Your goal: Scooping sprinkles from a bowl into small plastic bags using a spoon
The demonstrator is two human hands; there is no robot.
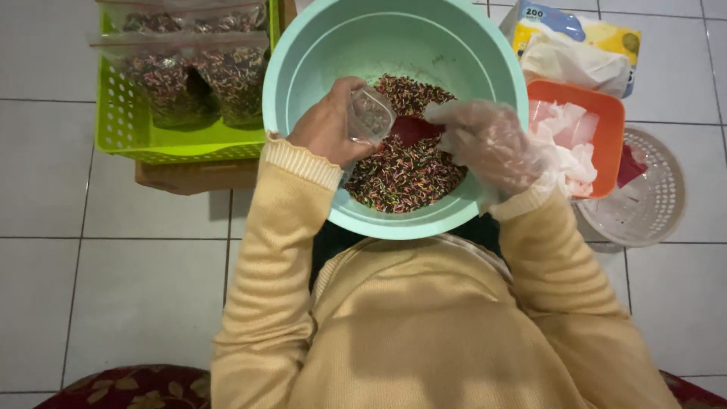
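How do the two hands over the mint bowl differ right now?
The right hand wears a clear plastic glove; the left hand is bare. The right hand grips a red scoop; the left hand holds a small clear cup. Both hover over the coloured sprinkles inside the mint bowl.

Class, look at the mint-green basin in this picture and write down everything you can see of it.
The basin is a large, round, mint-green bowl that looks like plastic, with a broad rolled rim and smooth sloping walls. It sits upright in front of the person, its far edge cut off by the frame. A heap of multicoloured sprinkles covers its bottom. The left hand holds a small clear cup over them; the gloved right hand holds a red scoop. A green basket lies beside it.
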